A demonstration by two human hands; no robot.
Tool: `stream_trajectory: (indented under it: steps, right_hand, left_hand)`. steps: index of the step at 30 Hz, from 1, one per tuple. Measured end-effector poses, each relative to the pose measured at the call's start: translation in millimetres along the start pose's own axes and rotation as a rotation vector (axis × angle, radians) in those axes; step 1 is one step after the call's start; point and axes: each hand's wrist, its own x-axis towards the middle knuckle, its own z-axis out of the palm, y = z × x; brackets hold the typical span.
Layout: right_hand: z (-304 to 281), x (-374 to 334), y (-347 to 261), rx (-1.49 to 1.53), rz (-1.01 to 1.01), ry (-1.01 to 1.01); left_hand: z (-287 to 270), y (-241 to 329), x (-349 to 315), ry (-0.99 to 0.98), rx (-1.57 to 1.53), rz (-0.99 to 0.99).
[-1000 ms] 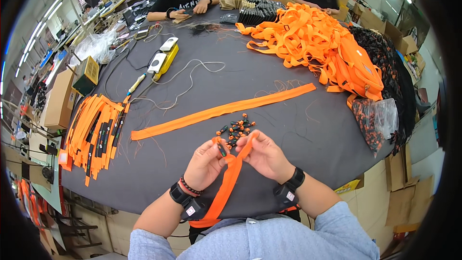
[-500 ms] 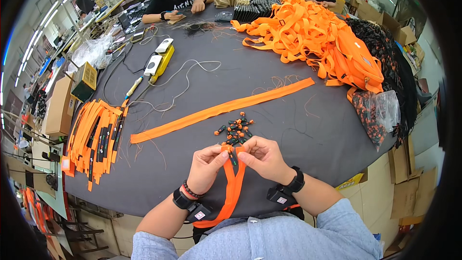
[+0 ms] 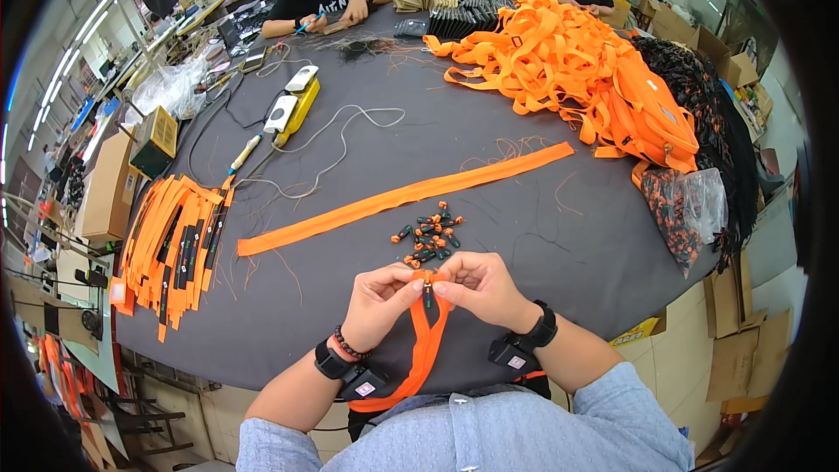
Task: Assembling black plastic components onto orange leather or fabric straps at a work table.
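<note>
Near the table's front edge, my left hand (image 3: 382,301) is closed, thumb and fingers pinching one end of an orange zipper tape (image 3: 425,348). My right hand (image 3: 483,288) pinches the other strand's end close beside it. Between my thumbs sits a zipper slider with a dark pull (image 3: 428,297), at the tape ends; my fingertips partly hide how it sits on them. The two strands meet below the slider, and the tape runs down toward my lap. Just beyond my fingers lies a small heap of zipper sliders with black and orange pulls (image 3: 434,232).
A long orange zipper strip (image 3: 406,198) lies across the table. At left are stacked orange and black strips (image 3: 179,245), with a yellow power strip (image 3: 297,114) and cables behind. Orange webbing (image 3: 551,57) is heaped at far right, near a plastic bag (image 3: 686,210). Two people sit opposite.
My hands have drawn the tape ends closer together around the slider, whose pull now hangs straight between my thumbs. The view has shifted slightly.
</note>
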Motion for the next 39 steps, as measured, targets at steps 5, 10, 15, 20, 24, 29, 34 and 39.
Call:
stream_trajectory:
  steps: [5,10,15,20,24,29,34,39]
  right_hand:
    - [-4,3,11,-0.022,-0.081,-0.009]
    - [2,5,12,-0.073,-0.246,0.059]
    - [-2,6,18,-0.237,-0.368,0.049]
    - [-2,7,17,-0.311,-0.424,0.078]
    - [-3,8,19,-0.31,-0.434,0.084]
    - [-4,8,19,-0.305,-0.435,0.089]
    - [-7,8,18,-0.344,-0.431,0.077]
    - [-5,9,18,-0.292,-0.414,0.085]
  left_hand:
    - [2,1,1,0.017,0.034,0.025]
    - [4,1,0,0.063,0.083,0.005]
    - [3,-2,0,0.066,0.084,0.012]
    - [4,-3,0,0.063,0.093,0.01]
    - [5,-2,0,0.059,0.096,0.009]
    - [6,2,1,0.055,0.083,-0.008]
    - [5,-1,0,0.054,0.139,0.022]
    - [5,-1,0,0.045,0.118,-0.018]
